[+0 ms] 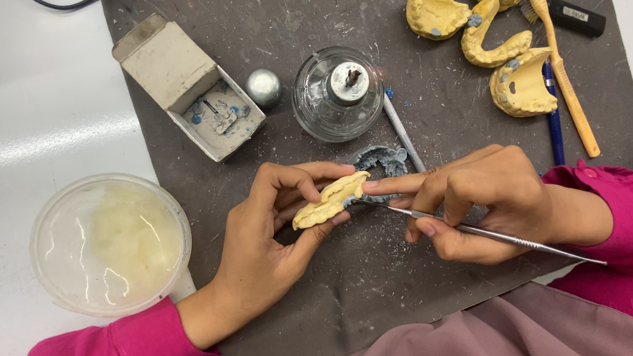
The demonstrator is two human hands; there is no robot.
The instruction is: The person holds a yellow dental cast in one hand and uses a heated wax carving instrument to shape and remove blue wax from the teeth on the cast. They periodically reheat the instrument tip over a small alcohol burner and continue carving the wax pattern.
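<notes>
**Bench note: yellow cast in hand, metal instrument at its edge**

My left hand (271, 236) is curled closed around a yellow dental cast (330, 200), thumb below and fingers above; the cast is held just above the dark mat (446, 140), near its middle, tilted slightly up to the right; my right hand (477, 203) is closed in a pen grip on a thin metal instrument (486, 233), index finger stretched forward to touch the cast's right end; the instrument's tip meets the cast's lower edge, its shaft trailing back toward my right sleeve.

Just behind the cast lies a lump of blue-grey wax (383, 161) on the mat; beyond that a glass spirit lamp (337, 94) with a metal wick holder, its round metal cap (263, 88) just beside it to the left; an open cardboard box (187, 84) lies further left, blue-stained inside.

Far right of the mat: four more yellow casts (480, 33) clustered together, a toothbrush (562, 71) lying across them; a lidded clear plastic tub (111, 243) sits on the white counter (14, 141), left of my left hand.
</notes>
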